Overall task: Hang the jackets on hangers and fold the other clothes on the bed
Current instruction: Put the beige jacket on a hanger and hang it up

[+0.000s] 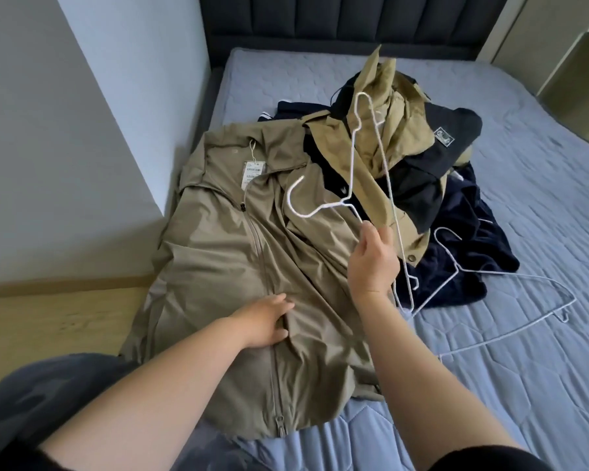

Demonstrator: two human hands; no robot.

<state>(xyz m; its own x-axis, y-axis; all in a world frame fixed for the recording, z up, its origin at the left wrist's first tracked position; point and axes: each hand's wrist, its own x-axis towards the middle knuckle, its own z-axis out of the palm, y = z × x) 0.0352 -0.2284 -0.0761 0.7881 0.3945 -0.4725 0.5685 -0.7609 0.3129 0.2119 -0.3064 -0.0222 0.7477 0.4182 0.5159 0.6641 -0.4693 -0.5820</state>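
Left hand [266,321] rests flat, fingers loosely straight, on the front of the zipped olive jacket [218,249], which lies spread on the bed [490,385]. Right hand [373,263] pinches a white wire hanger [289,197] raised above the jacket, beside a heap of tan and navy clothes [405,147].

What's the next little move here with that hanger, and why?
Probably bring the white wire hanger down to the collar of the olive zip-up jacket and slip one end inside. The right hand grips it in the air, the left hand rests on the jacket, which lies flat and zipped on the blue quilted bed.
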